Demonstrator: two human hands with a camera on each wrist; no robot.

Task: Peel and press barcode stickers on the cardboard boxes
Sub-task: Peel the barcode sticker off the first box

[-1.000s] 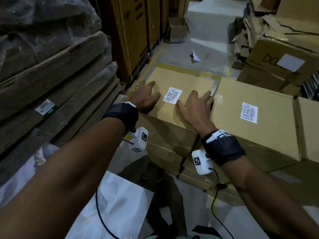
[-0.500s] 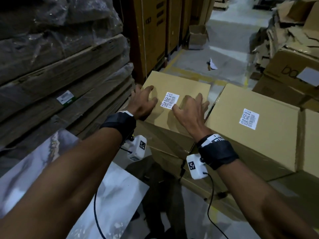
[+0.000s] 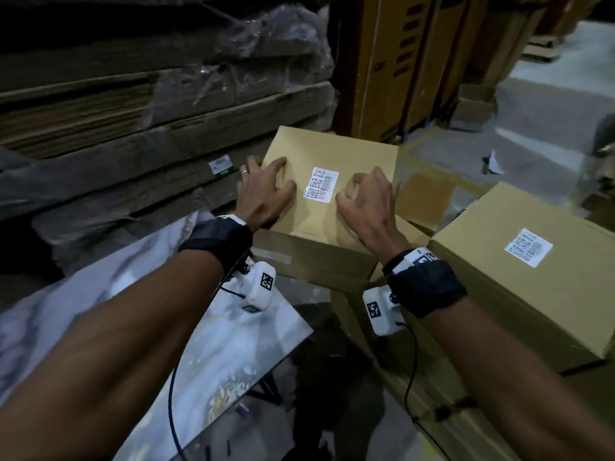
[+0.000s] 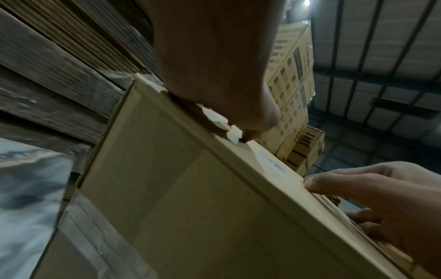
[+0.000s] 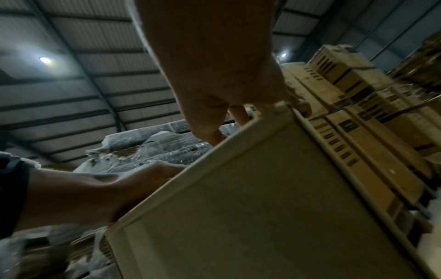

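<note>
Matt tan cardboard box (image 3: 336, 227); white paper barcode sticker (image 3: 321, 183).

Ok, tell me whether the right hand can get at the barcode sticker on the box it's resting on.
Probably yes. The right hand rests on the box just beside the barcode sticker, with nothing lying between them.
</note>
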